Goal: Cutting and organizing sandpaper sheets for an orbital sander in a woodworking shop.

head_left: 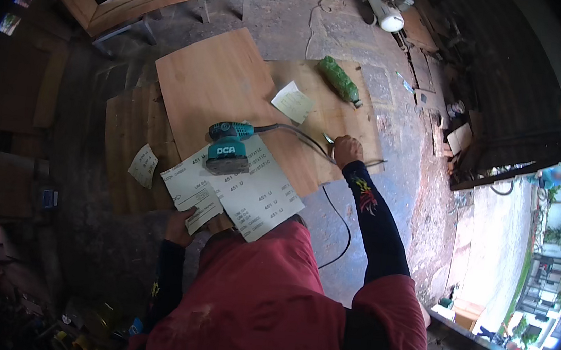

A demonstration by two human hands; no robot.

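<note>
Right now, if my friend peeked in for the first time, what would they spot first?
Probably the teal sander, bright near the middle, on the white printed sheets. Then maybe the green bottle, lying on the light board farther up and to the right. The sunny opening glows at the right side.

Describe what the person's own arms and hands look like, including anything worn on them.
The left hand and right hand show no gloves. Black arm sleeves cover both forearms; the right one bears a red-and-yellow, flame-like print near the wrist, the left a small yellow marking. A red shirt sleeve covers the right upper arm.
</note>
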